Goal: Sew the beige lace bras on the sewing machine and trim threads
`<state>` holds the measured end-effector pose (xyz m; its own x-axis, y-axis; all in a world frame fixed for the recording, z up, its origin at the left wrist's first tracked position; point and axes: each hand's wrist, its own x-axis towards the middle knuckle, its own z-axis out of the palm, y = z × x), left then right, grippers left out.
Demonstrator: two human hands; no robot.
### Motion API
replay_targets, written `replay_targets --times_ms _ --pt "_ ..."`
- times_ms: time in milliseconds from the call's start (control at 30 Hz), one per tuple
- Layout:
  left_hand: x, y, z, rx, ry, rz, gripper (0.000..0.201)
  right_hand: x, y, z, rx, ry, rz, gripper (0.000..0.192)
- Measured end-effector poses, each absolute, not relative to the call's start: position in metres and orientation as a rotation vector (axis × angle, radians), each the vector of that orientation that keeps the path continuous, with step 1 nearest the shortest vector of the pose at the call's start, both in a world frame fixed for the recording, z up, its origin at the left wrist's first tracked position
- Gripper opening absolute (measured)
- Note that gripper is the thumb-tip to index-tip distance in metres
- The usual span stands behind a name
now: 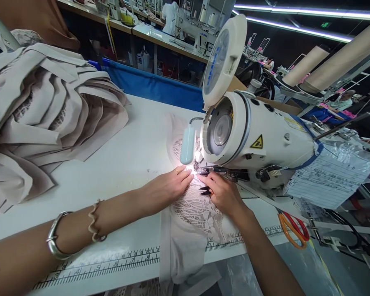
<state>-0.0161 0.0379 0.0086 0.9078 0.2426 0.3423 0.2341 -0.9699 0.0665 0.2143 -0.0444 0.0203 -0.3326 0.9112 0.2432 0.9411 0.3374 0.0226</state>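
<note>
A pale pink lace garment piece (197, 207) lies under the needle area of a white sewing machine (265, 127), its plain fabric hanging over the table's front edge. My left hand (169, 185) rests flat on the lace just left of the needle, fingers stretched forward. On the other side, my right hand (223, 193) has its index finger on the fabric close to the presser foot. Small thread snips (206, 191) are tucked in that hand, with dark blades pointing left from under the fingers. A pale green lamp (188, 144) lights the spot; the needle itself is hidden by glare.
A large heap of matching fabric pieces (55, 107) covers the table's left side. Ruler markings (111, 267) run along the front edge. Orange- and red-handled scissors (292, 230) hang at the right. The machine's round cover (225, 61) stands raised. Blue cloth (154, 86) lines the back.
</note>
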Motion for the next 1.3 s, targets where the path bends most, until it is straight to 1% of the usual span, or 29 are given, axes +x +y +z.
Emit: replay_targets --times_ms 133,267,367,433,533,667,733,833,1000,1167,1300 --pt "-0.018 0.051 0.010 3.015 0.396 0.576 0.035 0.213 -0.043 0.021 -1.699 -2.416 -0.227 0.056" --pt "-0.021 0.063 0.022 3.020 0.309 0.515 0.033 0.211 -0.043 0.021 -1.694 -2.393 -0.213 0.060" --pt "-0.016 0.054 0.027 3.025 0.421 0.574 0.036 0.210 -0.044 0.020 -1.707 -2.364 -0.165 0.061" --pt "-0.010 0.038 0.025 2.904 0.512 0.667 0.034 0.210 -0.044 0.019 -1.702 -2.341 -0.105 0.061" --pt "-0.003 0.015 0.017 2.677 0.513 0.733 0.024 0.212 -0.044 0.017 -1.651 -2.275 0.039 0.059" --pt "-0.003 0.010 0.008 2.736 0.402 0.720 0.022 0.219 -0.045 0.015 -1.572 -2.150 0.172 0.049" --pt "-0.006 0.016 0.009 2.733 0.365 0.654 0.026 0.221 -0.046 0.015 -1.541 -2.155 0.152 0.044" --pt "-0.009 0.026 0.014 2.687 0.342 0.574 0.031 0.222 -0.047 0.017 -1.517 -2.237 0.053 0.044" --pt "-0.013 0.043 0.017 2.646 0.202 0.656 0.029 0.218 -0.044 0.020 -1.360 -2.377 -0.116 0.044" --pt "-0.015 0.063 0.016 2.669 0.183 0.584 0.030 0.217 -0.044 0.018 -1.323 -2.383 -0.180 0.050" --pt "-0.015 0.067 0.015 2.727 0.267 0.570 0.030 0.217 -0.045 0.017 -1.361 -2.388 -0.149 0.059"
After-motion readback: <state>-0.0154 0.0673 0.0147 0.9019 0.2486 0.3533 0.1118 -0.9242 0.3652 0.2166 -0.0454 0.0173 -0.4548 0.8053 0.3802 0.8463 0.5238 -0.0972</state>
